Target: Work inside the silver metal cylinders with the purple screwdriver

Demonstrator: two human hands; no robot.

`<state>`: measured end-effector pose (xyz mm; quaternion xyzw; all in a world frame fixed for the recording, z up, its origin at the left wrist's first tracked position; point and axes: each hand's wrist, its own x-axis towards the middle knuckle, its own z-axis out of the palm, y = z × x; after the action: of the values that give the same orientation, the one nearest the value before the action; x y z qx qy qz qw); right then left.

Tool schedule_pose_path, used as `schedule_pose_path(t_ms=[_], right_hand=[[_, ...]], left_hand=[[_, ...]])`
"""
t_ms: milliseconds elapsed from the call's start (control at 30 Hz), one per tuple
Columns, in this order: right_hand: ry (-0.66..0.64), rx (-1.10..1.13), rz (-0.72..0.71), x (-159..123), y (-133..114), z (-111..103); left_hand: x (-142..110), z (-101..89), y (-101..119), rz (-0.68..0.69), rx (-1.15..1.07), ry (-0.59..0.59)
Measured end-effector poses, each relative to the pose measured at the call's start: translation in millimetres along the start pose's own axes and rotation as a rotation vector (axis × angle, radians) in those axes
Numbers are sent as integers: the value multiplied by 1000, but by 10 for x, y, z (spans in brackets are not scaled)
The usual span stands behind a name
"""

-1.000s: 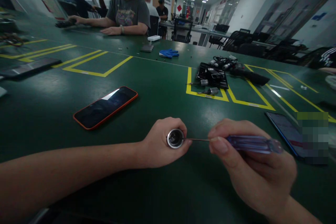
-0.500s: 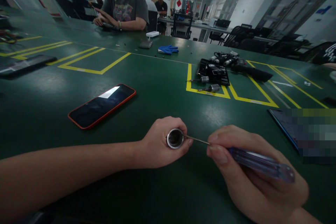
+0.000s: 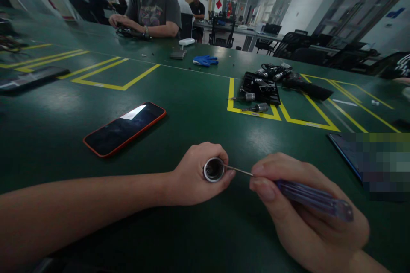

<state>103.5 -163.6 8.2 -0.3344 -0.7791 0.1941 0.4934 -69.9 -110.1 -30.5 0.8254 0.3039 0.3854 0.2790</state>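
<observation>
My left hand [image 3: 198, 175] is closed around a hollow metal cylinder [image 3: 214, 169], its round open end facing me and its inside dark. Most of the cylinder is hidden by my fingers. In my right hand [image 3: 307, 204] is a screwdriver [image 3: 315, 198] with a clear purplish handle and a thin shaft. The shaft points left and slightly up, and its end reaches the right side of the cylinder's rim, between my left fingers and thumb. Whether the tip sits in an opening there I cannot tell.
An orange-cased phone [image 3: 124, 130] lies left of my hands, another phone [image 3: 349, 158] at the right. Farther back are two small motor-like parts [image 3: 258, 107], black casings [image 3: 261, 87], cables [image 3: 275, 70] and a blue glove [image 3: 205, 60]. Across the table sits a person [image 3: 153, 8].
The screwdriver's handle has swung down to the right, tilting its shaft; over the last half second it moved slightly left. My left hand keeps its hold. The person opposite brought both hands together.
</observation>
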Motion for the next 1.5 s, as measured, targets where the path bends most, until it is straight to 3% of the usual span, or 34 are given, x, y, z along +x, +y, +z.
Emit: schedule_pose_path(t_ms=[300,633,900,1233,1333,1500], right_hand=[[111,111,20,-18,-53,7],[82,5,61,2,-16,86],[206,59,250,0,15,113],[308,382,455,74,38,158],[304,333,437,52,45,149],[250,62,262,1,29,117]], left_hand=[[2,-31,33,17,17,23],[9,-16,17,63,16,45],[5,-22,11,17,32,31],[-10,-12,26,1,-7,26],[-9,-11,8,14,0,23],[-5,-14,3,22,35,15]])
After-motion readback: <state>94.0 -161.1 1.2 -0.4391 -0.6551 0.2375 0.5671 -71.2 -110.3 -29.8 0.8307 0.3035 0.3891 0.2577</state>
